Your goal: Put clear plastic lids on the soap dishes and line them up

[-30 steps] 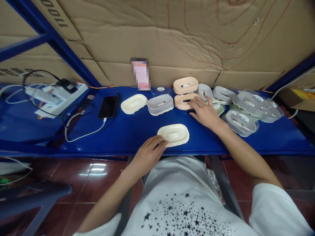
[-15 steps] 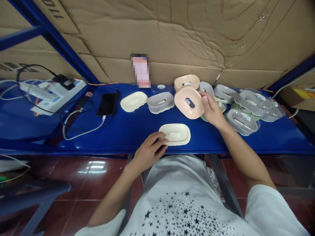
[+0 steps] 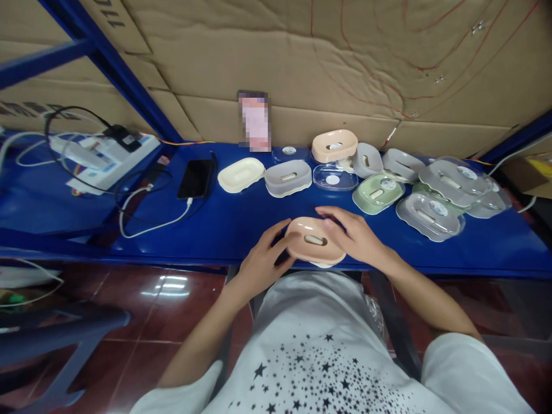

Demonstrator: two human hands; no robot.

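Observation:
A peach soap-dish tray (image 3: 314, 242) with a slot in its middle lies on top of a cream dish, of which only a sliver shows, at the front edge of the blue table (image 3: 241, 224). My right hand (image 3: 351, 237) presses on the tray's right side with fingers curled over it. My left hand (image 3: 261, 261) steadies the left end with fingers bent against it.
Behind stand a cream dish (image 3: 240, 174), a grey dish (image 3: 288, 177), a clear lid (image 3: 335, 176), a peach dish (image 3: 334, 145), a green dish (image 3: 378, 192) and several grey and clear dishes (image 3: 431, 214) at right. A black phone (image 3: 196, 178) on a white cable and a power strip (image 3: 110, 154) lie at left.
My right hand carried the peach tray from the back row down onto the cream dish at the front. My left hand stayed at the dish's left end.

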